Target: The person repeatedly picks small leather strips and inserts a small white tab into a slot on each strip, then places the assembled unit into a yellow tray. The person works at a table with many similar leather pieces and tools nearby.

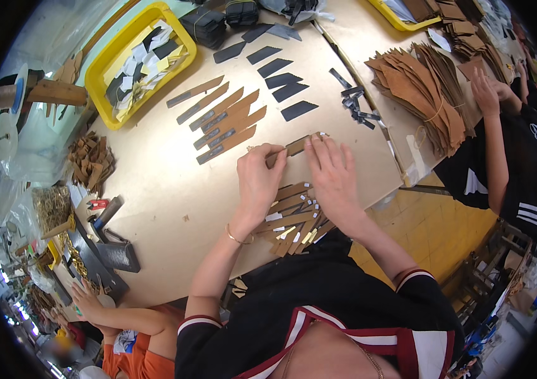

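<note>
Between my hands a narrow brown leather strip [296, 146] with a dark edge lies on the table. My left hand [259, 177] pinches its left end between thumb and fingers. Over its right end, the fingers of my right hand [333, 169] are stretched out and press down, hiding part of it. Close to my body, beneath my wrists, lies a loose pile of brown strips [293, 219] with small white and yellow tags. Farther off to the left, several brown strips with black end pieces [225, 134] lie slanted in a row. Beyond them are black slanted pieces [287, 82].
A yellow tray [91, 88] of scraps stands at the far left. Small black strips [358, 104] lie right of centre, near a table seam. Bundled brown leather pieces [417, 95] are at right, by a co-worker's arm [494, 145]. A hammer [108, 211] lies at left; another person sits lower left.
</note>
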The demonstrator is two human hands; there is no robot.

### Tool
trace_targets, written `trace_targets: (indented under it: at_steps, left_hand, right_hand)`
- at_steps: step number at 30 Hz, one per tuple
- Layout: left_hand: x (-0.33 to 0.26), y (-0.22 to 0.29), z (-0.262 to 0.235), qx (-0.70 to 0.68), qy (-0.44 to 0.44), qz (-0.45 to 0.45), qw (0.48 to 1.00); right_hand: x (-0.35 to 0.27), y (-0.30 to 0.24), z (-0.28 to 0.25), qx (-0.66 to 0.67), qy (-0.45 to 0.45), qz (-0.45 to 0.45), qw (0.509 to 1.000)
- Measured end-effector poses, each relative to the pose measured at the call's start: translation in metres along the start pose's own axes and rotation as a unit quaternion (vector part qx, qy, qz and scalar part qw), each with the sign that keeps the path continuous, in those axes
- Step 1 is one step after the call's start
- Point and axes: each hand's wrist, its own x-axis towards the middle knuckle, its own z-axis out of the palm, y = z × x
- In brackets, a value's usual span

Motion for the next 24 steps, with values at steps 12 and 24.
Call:
trace_targets:
  at_steps: [12,24]
  left_hand:
    - [0.002,0.004,-0.01,-0.054,-0.023,-0.002,0.998]
    - [-0.023,-0.009,-0.019,0.006,0.068,0.13,0.989]
  right_hand:
    - [0.019,-0.025,0.004,0.272,0.051,0.054,0.959]
    - [0.025,-0.014,0.007,0.34,0.071,0.058,0.936]
